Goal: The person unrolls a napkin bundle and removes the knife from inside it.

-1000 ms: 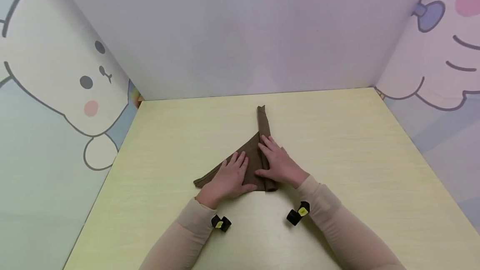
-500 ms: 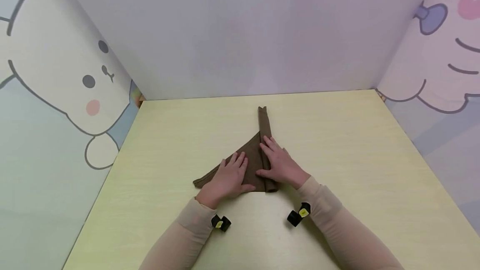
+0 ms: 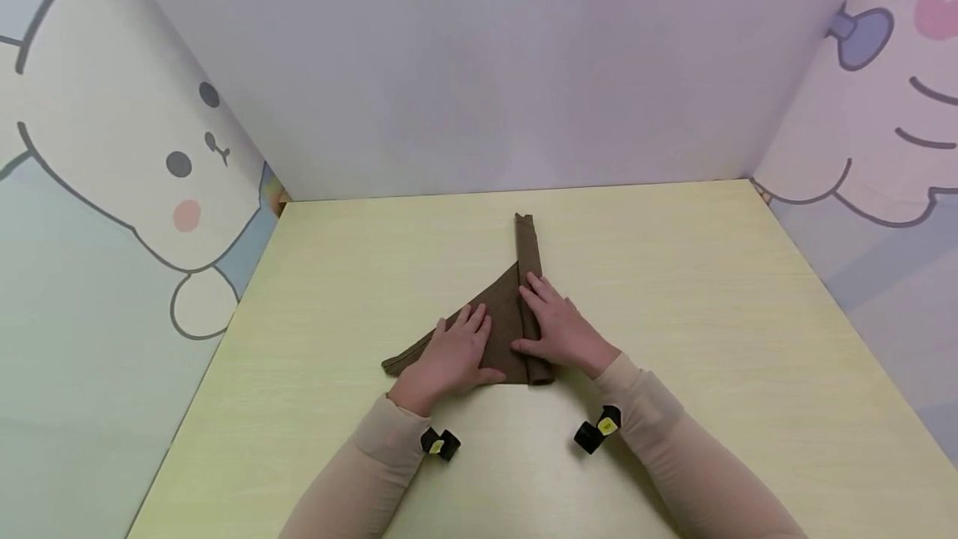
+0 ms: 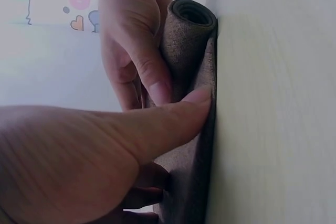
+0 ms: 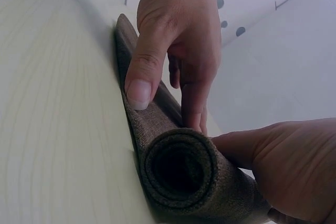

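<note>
A brown cloth [image 3: 506, 324] lies on the table, its flat part roughly triangular with a pointed left corner. Its right side is wound into a roll [image 3: 527, 244] that extends beyond the flat part toward the back. My left hand [image 3: 446, 358] rests on the flat part, fingers extended, thumb along the near edge. Across the near half of the roll lies my right hand [image 3: 560, 329], its fingertips on the roll and its thumb toward the flat cloth. The right wrist view shows the roll's hollow layered end [image 5: 212, 177] close up.
The pale wooden table [image 3: 674, 273] meets a plain light wall [image 3: 486, 65] at the back. Printed cartoon walls stand at the left [image 3: 97, 215] and right [image 3: 883, 148]. A small black camera sits on each wrist.
My left hand and the cloth's left corner have shifted very slightly to the left. The right hand keeps nearly the same place on the roll.
</note>
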Tool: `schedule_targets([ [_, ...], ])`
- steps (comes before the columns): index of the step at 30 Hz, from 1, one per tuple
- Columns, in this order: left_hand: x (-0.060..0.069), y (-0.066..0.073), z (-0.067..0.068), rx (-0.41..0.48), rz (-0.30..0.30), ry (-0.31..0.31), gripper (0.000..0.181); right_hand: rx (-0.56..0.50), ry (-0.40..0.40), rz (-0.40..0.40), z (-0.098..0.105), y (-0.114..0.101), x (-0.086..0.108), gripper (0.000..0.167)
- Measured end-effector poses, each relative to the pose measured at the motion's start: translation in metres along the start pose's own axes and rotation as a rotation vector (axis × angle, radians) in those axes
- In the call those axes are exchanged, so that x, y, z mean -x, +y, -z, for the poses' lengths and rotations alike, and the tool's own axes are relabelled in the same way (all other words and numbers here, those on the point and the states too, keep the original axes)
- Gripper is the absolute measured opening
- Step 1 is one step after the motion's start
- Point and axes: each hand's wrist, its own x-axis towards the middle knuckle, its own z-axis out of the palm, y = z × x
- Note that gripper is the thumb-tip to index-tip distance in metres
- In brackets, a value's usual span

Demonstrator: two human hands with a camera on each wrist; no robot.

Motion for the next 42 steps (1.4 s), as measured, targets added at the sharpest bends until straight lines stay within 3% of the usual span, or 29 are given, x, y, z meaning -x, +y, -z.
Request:
schedule_targets([
  [31, 0.003, -0.009, 0.006, 0.037, 0.023, -0.021, 0.094, -0.039, -0.027, -0.022, 0.008, -0.003, 0.001, 0.089],
  [42, 0.003, -0.013, 0.01, 0.043, 0.039, -0.06, 0.096, -0.069, -0.04, -0.042, 0.009, 0.0, 0.001, 0.088],
])
